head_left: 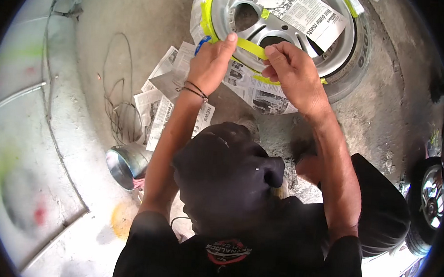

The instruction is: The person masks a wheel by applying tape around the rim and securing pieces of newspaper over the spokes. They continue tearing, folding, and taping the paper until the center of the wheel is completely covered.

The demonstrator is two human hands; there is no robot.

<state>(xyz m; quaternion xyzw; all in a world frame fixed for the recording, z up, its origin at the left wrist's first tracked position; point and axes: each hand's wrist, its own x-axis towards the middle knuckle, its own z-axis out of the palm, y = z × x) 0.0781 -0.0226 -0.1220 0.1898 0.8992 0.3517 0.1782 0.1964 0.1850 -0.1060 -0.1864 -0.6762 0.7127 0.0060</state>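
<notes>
A strip of yellow masking tape (252,48) is stretched between my two hands over the near edge of a silver wheel rim (331,68). My left hand (212,62) is closed around the tape's left end, its thumb pointing up; a blue ring-shaped piece (203,43), perhaps the roll's core, shows beside it. My right hand (296,74) pinches the strip's other end between thumb and fingers. The rim sits in a tyre (358,70) lying flat. More yellow tape (206,18) runs along the rim's left edge, and a newspaper sheet (318,20) covers part of the spokes.
Loose newspaper sheets (157,120) lie on the concrete floor, left of the tyre. A thin cable (116,98) coils farther left, near a metal can (122,166). Another wheel (432,197) stands at the right edge. A paint-marked white surface (21,143) is on the left.
</notes>
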